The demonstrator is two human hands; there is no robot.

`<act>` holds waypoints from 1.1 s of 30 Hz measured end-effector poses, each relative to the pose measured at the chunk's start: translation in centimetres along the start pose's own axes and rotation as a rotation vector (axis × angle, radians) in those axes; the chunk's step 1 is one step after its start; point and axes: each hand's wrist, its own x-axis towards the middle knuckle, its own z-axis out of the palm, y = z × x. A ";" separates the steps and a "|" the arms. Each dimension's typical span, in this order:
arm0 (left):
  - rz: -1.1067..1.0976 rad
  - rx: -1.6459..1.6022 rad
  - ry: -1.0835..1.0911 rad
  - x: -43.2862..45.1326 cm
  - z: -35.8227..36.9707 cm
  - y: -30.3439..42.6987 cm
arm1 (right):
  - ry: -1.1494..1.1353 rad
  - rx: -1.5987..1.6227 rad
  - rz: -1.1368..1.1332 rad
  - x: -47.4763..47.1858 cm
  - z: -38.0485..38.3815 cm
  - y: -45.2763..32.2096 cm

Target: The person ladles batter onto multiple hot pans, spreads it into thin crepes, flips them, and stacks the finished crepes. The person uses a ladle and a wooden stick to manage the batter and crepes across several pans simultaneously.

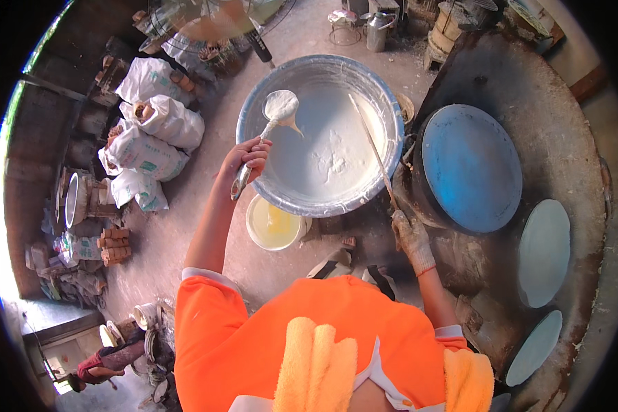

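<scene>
My left hand (252, 157), bare, grips the metal handle of a ladle (281, 105). The ladle's bowl is coated with thick white batter, and a strand of it hangs from the rim over a large metal basin (316, 206). White batter (314, 134) lies inside the basin, with some smeared up its walls. In a pale work glove, my right hand (409, 232) is closed on the lower end of a long thin stick (373, 144). The stick crosses the basin's right rim, and its upper part lies over the batter.
Right of the basin a round griddle (472, 169) sits on a stove counter (571, 154); pale round sheets (544, 253) lie beyond it. A bucket of yellowish liquid (278, 224) stands below the basin. White sacks (149, 149) are piled left; a person (103, 363) is at lower left.
</scene>
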 end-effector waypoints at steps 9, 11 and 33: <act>0.428 0.719 -0.061 -6.6 7.0 3.3 | 0.120 -0.402 -0.191 -0.1 -5.2 6.7; 0.460 0.801 0.126 -4.3 5.3 3.2 | 0.128 -1.484 -0.841 -1.1 -4.3 5.9; -0.217 0.721 -0.376 8.8 23.3 -37.3 | 0.754 -0.234 -0.314 -15.3 -15.6 -1.2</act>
